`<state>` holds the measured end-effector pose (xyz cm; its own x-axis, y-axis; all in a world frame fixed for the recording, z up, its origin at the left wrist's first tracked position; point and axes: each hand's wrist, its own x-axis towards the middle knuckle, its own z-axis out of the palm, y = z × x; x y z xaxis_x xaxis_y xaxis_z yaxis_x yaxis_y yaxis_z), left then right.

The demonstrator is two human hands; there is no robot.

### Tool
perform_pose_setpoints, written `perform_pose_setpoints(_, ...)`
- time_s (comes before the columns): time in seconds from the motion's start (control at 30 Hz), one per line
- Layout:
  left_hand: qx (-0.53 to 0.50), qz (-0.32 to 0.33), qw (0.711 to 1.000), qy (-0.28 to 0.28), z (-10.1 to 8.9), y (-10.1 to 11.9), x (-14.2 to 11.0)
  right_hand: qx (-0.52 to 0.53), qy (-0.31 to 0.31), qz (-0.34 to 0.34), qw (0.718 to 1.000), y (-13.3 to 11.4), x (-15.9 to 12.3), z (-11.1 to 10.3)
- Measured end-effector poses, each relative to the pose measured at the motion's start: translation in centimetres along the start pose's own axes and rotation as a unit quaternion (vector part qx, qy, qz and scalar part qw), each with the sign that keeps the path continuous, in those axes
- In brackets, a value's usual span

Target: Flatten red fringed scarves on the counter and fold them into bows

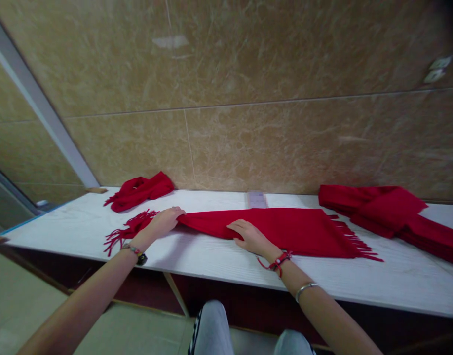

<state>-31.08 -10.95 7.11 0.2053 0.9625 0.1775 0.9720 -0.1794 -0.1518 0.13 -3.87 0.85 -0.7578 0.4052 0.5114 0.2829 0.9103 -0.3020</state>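
The fringed red scarf (296, 229) lies lengthwise on the white tabletop (74, 222), flat toward its right end and bunched toward its left. The left hand (163, 223) grips the bunched part; the right hand (251, 239) rests on the near edge, whether pinching it I cannot tell. Behind sit a crumpled red scarf (143, 192) at left, a small greyish rectangle (257, 200), and a folded red scarf (382, 212) at right.

We see a long white surface (211, 264) bearing a fringed red scarf (293, 231); two bundled red cloths (143, 192); a pale rectangular card (257, 199).
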Motion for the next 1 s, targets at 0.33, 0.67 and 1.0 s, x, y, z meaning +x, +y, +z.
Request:
perform_pose_setpoints(0.33, 0.012, -0.046, 0.997, -0.059, 1.5, -3.4, -0.8, -0.065, -0.025, -0.024, 0.997, -0.3, -0.2, -0.1)
perform_pose_setpoints(0.67, 0.009, -0.081, 0.995, -0.049, 0.0, -3.7, -0.2, -0.116, -0.021, -0.008, 0.993, -0.9, 0.0, -0.1)
perform_pose_setpoints(1.0, 0.039, -0.109, 0.989, -0.090, 0.4, -4.1, -1.1, -0.230, -0.007, -0.046, 0.972, -0.5, 0.1, 0.3)
